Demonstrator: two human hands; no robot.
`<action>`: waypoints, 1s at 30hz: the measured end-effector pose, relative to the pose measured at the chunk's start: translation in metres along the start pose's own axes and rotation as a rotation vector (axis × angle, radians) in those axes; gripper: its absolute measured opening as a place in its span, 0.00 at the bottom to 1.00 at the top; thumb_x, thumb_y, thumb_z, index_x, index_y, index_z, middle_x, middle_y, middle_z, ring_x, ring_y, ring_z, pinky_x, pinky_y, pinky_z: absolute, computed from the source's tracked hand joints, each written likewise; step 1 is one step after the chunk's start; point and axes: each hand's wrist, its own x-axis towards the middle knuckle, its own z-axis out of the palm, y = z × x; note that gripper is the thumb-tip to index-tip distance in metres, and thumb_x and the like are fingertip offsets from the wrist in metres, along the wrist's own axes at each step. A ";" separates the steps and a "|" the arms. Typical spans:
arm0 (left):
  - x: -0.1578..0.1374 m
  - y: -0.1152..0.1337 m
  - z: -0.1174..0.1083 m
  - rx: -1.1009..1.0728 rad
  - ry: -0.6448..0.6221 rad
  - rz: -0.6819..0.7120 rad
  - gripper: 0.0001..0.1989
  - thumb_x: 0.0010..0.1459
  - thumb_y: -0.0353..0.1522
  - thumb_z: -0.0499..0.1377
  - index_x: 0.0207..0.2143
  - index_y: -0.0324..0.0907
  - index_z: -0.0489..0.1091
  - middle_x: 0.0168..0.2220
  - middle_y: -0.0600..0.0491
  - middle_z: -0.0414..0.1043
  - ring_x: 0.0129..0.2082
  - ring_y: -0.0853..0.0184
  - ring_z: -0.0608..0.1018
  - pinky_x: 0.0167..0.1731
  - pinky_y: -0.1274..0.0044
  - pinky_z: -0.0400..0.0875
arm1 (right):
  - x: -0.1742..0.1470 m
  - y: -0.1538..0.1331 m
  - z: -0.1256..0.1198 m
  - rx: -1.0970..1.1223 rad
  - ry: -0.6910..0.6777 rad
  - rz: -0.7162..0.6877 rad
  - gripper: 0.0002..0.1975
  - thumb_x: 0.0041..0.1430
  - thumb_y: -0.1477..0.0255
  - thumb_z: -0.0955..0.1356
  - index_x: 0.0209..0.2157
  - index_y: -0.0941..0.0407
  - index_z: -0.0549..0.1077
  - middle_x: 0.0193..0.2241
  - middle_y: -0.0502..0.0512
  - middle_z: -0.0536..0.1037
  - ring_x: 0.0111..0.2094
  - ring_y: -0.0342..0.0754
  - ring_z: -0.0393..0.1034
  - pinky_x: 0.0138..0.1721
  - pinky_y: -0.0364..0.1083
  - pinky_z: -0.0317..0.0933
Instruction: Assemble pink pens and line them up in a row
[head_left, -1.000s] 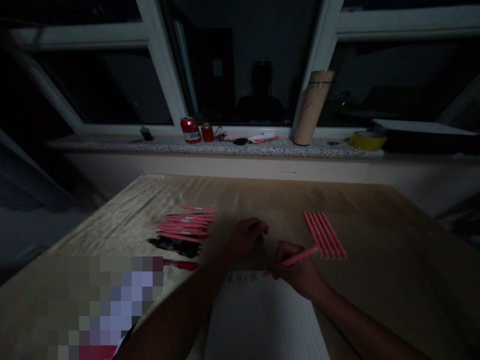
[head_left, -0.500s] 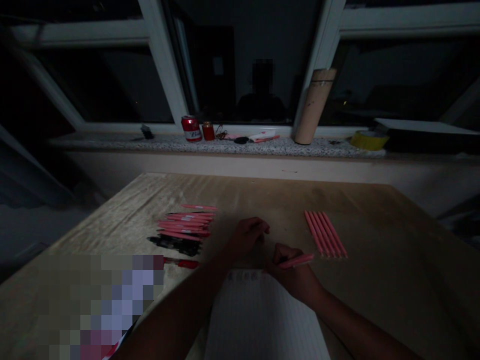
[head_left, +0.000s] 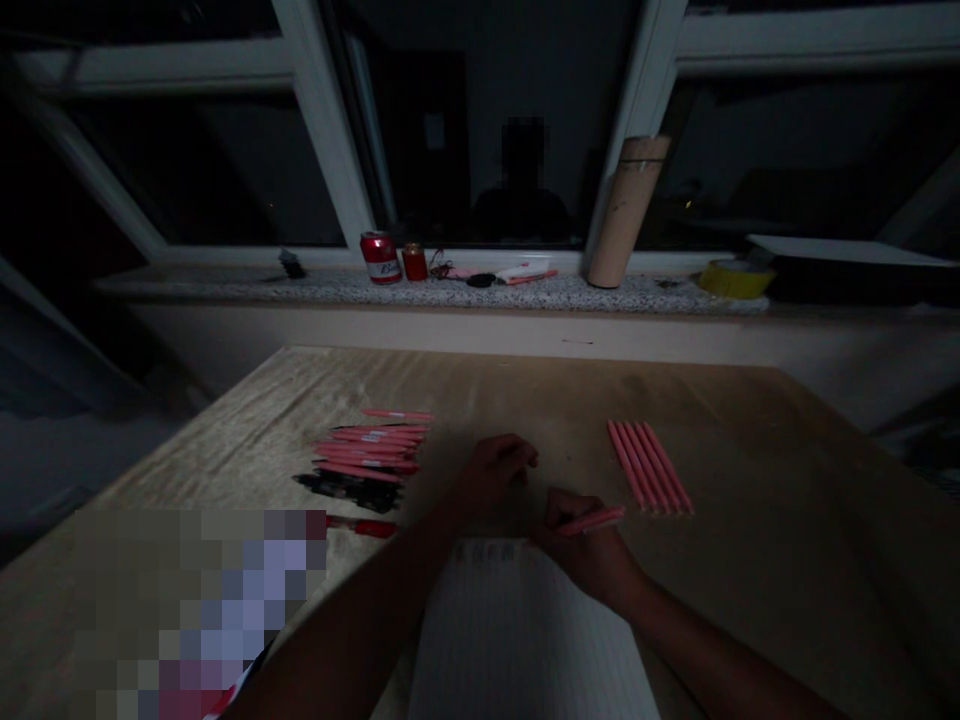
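My right hand (head_left: 589, 540) grips a pink pen (head_left: 596, 520) in a writing hold, its rear end leaning to the right. The pen's tip is hidden by the fingers. That hand lies over the top right of a lined paper pad (head_left: 525, 640), with a row of small dark marks along its top edge. Beyond the pad, my left hand (head_left: 501, 465) lies on the table with curled, closed fingers; whatever they may hold is hidden. To the right lie several pink pens (head_left: 651, 468) side by side.
Left of my hands are a pile of pink pens (head_left: 375, 445), black pens (head_left: 352, 490) and a red pen (head_left: 367, 527). The windowsill holds a red can (head_left: 381, 258), a small jar (head_left: 414, 262), a tall cylinder (head_left: 628, 212) and yellow tape (head_left: 737, 280).
The view has shifted very slightly. Both hands keep nearly the same place, and the right hand still holds the pink pen.
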 end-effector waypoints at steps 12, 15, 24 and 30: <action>-0.001 0.003 0.002 -0.004 0.003 -0.017 0.15 0.54 0.39 0.53 0.27 0.36 0.69 0.21 0.55 0.65 0.21 0.73 0.68 0.24 0.81 0.60 | 0.001 -0.003 -0.001 -0.029 -0.007 0.014 0.15 0.46 0.77 0.66 0.15 0.55 0.54 0.15 0.43 0.57 0.18 0.38 0.51 0.18 0.39 0.43; 0.000 0.002 0.001 -0.017 0.003 -0.004 0.15 0.54 0.39 0.52 0.27 0.36 0.69 0.22 0.54 0.66 0.22 0.73 0.68 0.24 0.81 0.61 | 0.001 -0.004 -0.001 -0.029 -0.053 0.029 0.15 0.45 0.78 0.65 0.15 0.55 0.54 0.14 0.43 0.58 0.17 0.38 0.52 0.18 0.39 0.45; 0.000 0.004 0.001 0.010 0.013 -0.028 0.14 0.53 0.39 0.53 0.27 0.36 0.69 0.21 0.55 0.66 0.21 0.73 0.68 0.24 0.81 0.61 | 0.001 0.000 0.000 -0.034 -0.025 0.018 0.14 0.46 0.77 0.65 0.16 0.55 0.54 0.15 0.43 0.58 0.18 0.38 0.53 0.18 0.39 0.45; 0.000 0.000 0.001 0.011 -0.002 -0.019 0.16 0.53 0.41 0.52 0.27 0.36 0.69 0.20 0.55 0.65 0.22 0.73 0.68 0.24 0.81 0.61 | 0.001 0.000 0.000 -0.024 -0.017 0.027 0.14 0.45 0.79 0.65 0.15 0.56 0.53 0.14 0.43 0.56 0.17 0.37 0.50 0.18 0.38 0.44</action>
